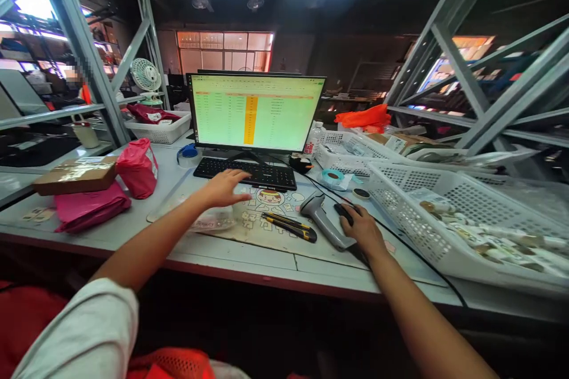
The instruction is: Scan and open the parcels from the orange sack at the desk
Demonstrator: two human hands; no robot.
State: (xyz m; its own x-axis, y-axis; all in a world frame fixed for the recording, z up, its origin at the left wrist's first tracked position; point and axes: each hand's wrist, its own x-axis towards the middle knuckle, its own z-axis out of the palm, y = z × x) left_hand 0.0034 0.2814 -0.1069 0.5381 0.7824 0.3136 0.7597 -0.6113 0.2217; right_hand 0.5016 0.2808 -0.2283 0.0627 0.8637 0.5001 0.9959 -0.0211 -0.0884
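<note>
My left hand (226,188) reaches over the front of a black keyboard (278,177), fingers stretched out and thumb apart, holding nothing. Whether its fingertips touch the keys I cannot tell. Wrapped round a black computer mouse (343,212) is my right hand (367,231). A grey barcode scanner (326,222) lies just left of the mouse. Two yellow-and-black utility knives (291,228) rest on the cartoon-printed desk mat (249,234). Under my left forearm sits a clear plastic package (213,222). Behind the keyboard stands a monitor (222,118) showing a spreadsheet with an orange column.
On the left, a cardboard box (75,174) lies on a magenta parcel (91,207) beside a pink parcel (137,169). White baskets (413,231) holding small packets line the right side. Blue tape (189,155) and a label roll (333,177) flank the keyboard. A cable crosses the right desk edge.
</note>
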